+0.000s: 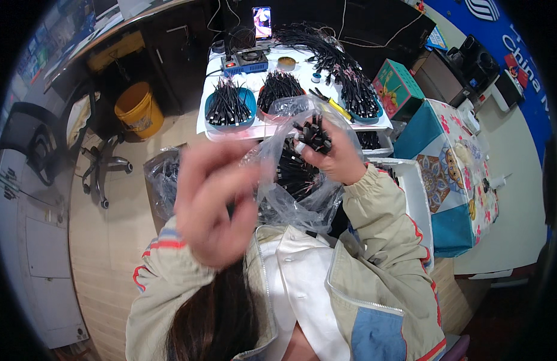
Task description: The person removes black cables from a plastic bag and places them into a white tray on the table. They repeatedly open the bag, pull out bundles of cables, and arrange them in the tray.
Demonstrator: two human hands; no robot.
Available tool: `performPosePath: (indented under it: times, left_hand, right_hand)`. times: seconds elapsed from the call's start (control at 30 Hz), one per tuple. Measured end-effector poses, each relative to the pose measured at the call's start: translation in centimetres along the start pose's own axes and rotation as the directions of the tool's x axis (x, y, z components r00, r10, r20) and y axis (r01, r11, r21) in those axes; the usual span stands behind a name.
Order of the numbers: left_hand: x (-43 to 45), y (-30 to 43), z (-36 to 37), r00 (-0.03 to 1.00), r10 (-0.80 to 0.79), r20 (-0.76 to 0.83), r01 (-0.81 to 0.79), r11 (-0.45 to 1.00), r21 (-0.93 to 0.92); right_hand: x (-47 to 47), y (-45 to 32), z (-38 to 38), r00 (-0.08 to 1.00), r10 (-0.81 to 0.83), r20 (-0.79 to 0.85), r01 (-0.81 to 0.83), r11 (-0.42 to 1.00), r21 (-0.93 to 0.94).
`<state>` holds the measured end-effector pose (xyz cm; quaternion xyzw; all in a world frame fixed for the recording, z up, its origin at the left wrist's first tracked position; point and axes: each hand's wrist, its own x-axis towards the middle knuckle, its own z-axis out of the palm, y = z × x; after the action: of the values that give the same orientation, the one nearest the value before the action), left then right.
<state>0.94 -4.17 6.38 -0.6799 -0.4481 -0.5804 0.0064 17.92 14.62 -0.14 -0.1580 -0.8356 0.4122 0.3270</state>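
My right hand (337,155) is closed around a bundle of short black cables (315,135), their connector ends facing up. It is over the mouth of a clear plastic bag (271,158), which has more black cables (296,173) inside. Blurred and near the camera, my left hand (217,203) is raised at the bag's left side with its fingers curled; whether it holds the bag's edge cannot be told. Beyond the bag, a blue tray (208,110) and a red tray (265,116) hold upright black cables. Yellow-handled pliers (339,109) lie beside them.
On the white table stand a blue soldering pot station (244,65), a round tin (286,63), a solder spool (316,77), a phone (262,23) and a large heap of cables (341,58). A yellow bucket (139,110) is at left, a foam box (416,180) and a patterned cloth-covered table (454,158) at right.
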Motion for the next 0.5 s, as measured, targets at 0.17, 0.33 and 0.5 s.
performPosePath:
  times: [0.17,0.33,0.5]
  left_hand:
    - [-2.0,-0.8,3.6,0.329,-0.228,0.916,0.92,-0.144,-0.366]
    - [-5.6,-6.5,7.1,0.337,0.042,0.94,0.635,-0.748,-0.195]
    - [-7.3,-7.5,8.3,0.205,0.01,0.979,0.546,-0.831,-0.106]
  right_hand:
    - [-0.9,-2.7,0.0,0.992,-0.122,-0.018,0.122,0.993,-0.008]
    - [-4.7,-4.3,2.5,0.819,-0.475,0.322,0.558,0.792,-0.25]
    - [-7.9,-4.0,5.8,0.691,-0.592,0.414,0.722,0.545,-0.426]
